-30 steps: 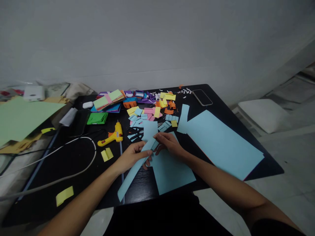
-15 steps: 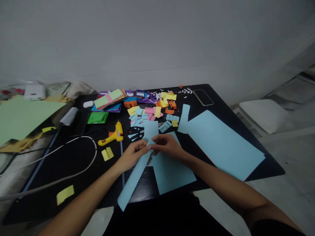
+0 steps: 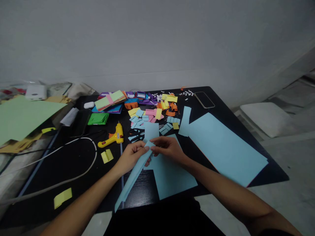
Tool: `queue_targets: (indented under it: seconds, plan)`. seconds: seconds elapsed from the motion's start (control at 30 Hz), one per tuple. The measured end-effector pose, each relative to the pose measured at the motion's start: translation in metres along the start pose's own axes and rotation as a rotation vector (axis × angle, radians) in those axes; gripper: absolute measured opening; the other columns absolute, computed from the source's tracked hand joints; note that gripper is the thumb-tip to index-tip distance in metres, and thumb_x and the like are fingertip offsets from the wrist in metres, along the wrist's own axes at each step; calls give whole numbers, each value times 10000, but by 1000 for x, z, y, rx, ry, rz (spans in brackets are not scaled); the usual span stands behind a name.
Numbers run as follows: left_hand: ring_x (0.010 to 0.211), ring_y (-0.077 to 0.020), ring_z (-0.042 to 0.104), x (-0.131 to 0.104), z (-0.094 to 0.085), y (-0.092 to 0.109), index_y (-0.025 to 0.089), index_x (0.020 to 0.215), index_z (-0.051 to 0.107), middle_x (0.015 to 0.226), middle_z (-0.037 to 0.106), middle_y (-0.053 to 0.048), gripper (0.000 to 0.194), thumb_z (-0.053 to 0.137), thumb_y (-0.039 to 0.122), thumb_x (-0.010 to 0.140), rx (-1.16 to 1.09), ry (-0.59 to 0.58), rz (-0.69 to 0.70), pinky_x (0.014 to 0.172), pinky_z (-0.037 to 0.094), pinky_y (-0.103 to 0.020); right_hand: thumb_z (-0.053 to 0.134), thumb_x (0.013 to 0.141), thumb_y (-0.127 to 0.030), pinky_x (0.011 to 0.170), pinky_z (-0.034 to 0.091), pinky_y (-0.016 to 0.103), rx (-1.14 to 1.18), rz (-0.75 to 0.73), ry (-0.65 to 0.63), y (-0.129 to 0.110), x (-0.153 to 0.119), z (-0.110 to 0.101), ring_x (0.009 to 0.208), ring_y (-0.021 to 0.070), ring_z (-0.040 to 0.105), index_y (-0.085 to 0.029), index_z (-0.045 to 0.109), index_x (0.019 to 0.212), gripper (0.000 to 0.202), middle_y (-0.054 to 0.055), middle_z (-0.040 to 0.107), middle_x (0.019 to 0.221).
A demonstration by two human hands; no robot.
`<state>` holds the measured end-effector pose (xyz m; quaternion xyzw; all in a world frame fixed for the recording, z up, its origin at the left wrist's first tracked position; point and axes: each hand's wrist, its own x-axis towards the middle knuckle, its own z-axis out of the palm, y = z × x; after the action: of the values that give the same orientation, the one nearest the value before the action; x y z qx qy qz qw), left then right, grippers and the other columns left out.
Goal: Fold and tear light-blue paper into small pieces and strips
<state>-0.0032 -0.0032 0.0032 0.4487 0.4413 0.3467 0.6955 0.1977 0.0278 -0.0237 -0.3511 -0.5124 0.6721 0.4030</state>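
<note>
A long light blue paper strip (image 3: 134, 178) slants down toward the table's near edge, with a lengthwise fold showing along it. My left hand (image 3: 135, 154) is closed on its upper part, thumb on top. At the strip's upper end, the thumb and fingers of my right hand (image 3: 167, 149) pinch the paper. Beneath the right hand lies a light blue sheet (image 3: 173, 182). Another light blue piece (image 3: 151, 130) lies just beyond both hands. Dark-handled scissors (image 3: 136, 132) rest behind the left hand, partly covered by paper pieces.
A yellow glue gun (image 3: 113, 136) lies left of the hands, near a white cable (image 3: 94, 147). Blue sheets (image 3: 227, 147) and a phone (image 3: 204, 99) are on the right. Colored paper bits (image 3: 154, 113) and a paper stack (image 3: 110, 100) occupy the back. A white stool (image 3: 262, 119) stands beyond the table.
The strip has turned in my hands, so its lengthwise fold now shows and its lower end looks narrower. Both hands keep hold of it. The whole view has shifted slightly.
</note>
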Motion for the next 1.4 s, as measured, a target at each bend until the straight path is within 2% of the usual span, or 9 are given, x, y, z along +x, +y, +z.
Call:
queue_targets:
  seconds: [0.2, 0.47, 0.73, 0.87, 1.03, 1.4]
  plan:
    - [508, -129, 648, 0, 1, 4, 141, 836, 652, 641, 717, -33, 410, 771, 532, 879, 42, -14, 45, 512, 523, -228, 935, 712, -395, 603, 582, 258, -44, 18, -25, -1, -3, 3, 598, 126, 695, -194, 827, 1047, 405, 13, 755, 748]
    - [484, -125, 634, -2, -4, 4, 134, 832, 682, 625, 711, -32, 435, 801, 552, 838, 44, 77, -3, 494, 521, -222, 956, 686, -343, 640, 594, 265, 5, -13, -36, 0, -2, 0, 630, 128, 698, -212, 840, 1020, 376, 21, 779, 787]
    - [486, -122, 626, -1, -4, 4, 128, 833, 697, 613, 702, -30, 407, 801, 521, 849, 15, 49, 5, 502, 501, -220, 953, 675, -409, 604, 581, 267, -74, -4, 14, -2, -1, 0, 616, 135, 680, -212, 853, 972, 369, 31, 793, 788]
    - [494, -123, 631, -1, -6, 2, 133, 836, 695, 621, 707, -29, 382, 797, 500, 860, 19, 63, 10, 505, 496, -219, 958, 671, -391, 587, 574, 269, -76, -15, 32, -3, 0, -2, 586, 135, 669, -205, 851, 913, 323, 21, 770, 712]
    - [488, -116, 628, -1, -7, 1, 135, 846, 688, 627, 712, -26, 369, 795, 488, 867, 27, 68, 11, 500, 493, -214, 955, 683, -357, 601, 578, 272, -62, -27, 18, -3, -1, -2, 601, 132, 679, -213, 851, 925, 300, 25, 785, 763]
    - [509, -100, 625, -1, -5, 2, 155, 724, 577, 625, 717, -14, 387, 841, 416, 834, 6, 72, 35, 515, 479, -194, 954, 684, -393, 575, 564, 263, -103, -44, 41, -3, -2, 0, 588, 133, 670, -211, 852, 892, 294, 27, 775, 735]
